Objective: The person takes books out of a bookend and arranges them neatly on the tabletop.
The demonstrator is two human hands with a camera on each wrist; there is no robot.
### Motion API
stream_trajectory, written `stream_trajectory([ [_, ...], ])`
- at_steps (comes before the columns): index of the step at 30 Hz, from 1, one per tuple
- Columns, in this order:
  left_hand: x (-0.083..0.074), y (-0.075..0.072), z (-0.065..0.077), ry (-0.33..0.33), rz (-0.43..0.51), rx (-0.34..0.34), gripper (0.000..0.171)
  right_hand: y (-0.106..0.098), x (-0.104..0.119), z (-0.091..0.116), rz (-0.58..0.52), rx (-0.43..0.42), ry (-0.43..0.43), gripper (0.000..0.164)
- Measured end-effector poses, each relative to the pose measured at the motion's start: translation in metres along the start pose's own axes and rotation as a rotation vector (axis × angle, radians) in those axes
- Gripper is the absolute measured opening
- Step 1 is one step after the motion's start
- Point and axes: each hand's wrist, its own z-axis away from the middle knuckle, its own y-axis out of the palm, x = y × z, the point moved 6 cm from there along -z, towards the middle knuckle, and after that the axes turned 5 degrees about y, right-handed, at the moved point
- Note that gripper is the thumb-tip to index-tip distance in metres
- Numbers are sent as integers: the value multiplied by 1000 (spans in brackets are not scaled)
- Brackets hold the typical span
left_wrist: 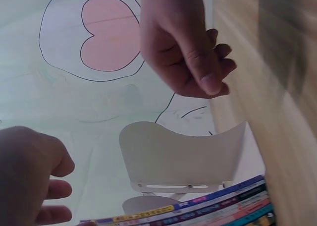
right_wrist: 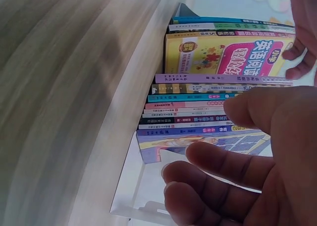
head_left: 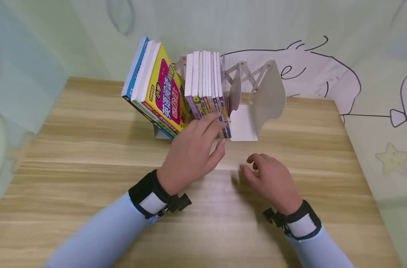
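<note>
A white metal bookend rack [head_left: 268,95] holds upright thin books [head_left: 205,78] in a row. Left of them, a yellow book [head_left: 166,89] with a pink title patch leans with a white-edged book [head_left: 146,70] and a blue one [head_left: 135,67]. My left hand [head_left: 193,149] is in front of the thin books, fingers extended over their lower spines; whether they touch is unclear. Beside it to the right, my right hand [head_left: 273,180] hovers above the table with loosely curled fingers, holding nothing. The right wrist view shows the right hand's fingers [right_wrist: 223,161] near the thin books' spines.
The rack's right section, between a divider [head_left: 235,89] and the end plate, shows its bare base. A wooden table [head_left: 89,167] lies beneath, against a wall [head_left: 203,26] painted with cartoon figures. Each wrist wears a black strap with a small camera.
</note>
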Motion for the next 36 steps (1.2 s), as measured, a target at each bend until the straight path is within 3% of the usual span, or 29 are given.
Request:
stream_trajectory([
  [5, -1, -2, -23, 10, -22, -27, 42, -1, -4, 1, 5, -6, -2, 29],
  [10, 7, 11, -34, -41, -156, 61, 51, -1, -8, 1, 18, 13, 30, 28],
  [13, 13, 18, -36, -53, -251, 101, 53, -1, -9, 2, 18, 17, 34, 27],
  [18, 16, 19, -38, -29, -347, 84, 51, -1, -12, 3, 18, 15, 32, 26],
  [22, 15, 21, -39, 8, -381, 92, 51, 1, -16, 4, 17, 24, 55, 26],
  [30, 13, 19, -34, 18, -453, 104, 53, 5, -17, 5, -2, 52, 66, 26],
  [36, 10, 18, -32, 74, -484, 85, 49, 5, -17, 4, -7, 50, 69, 25],
])
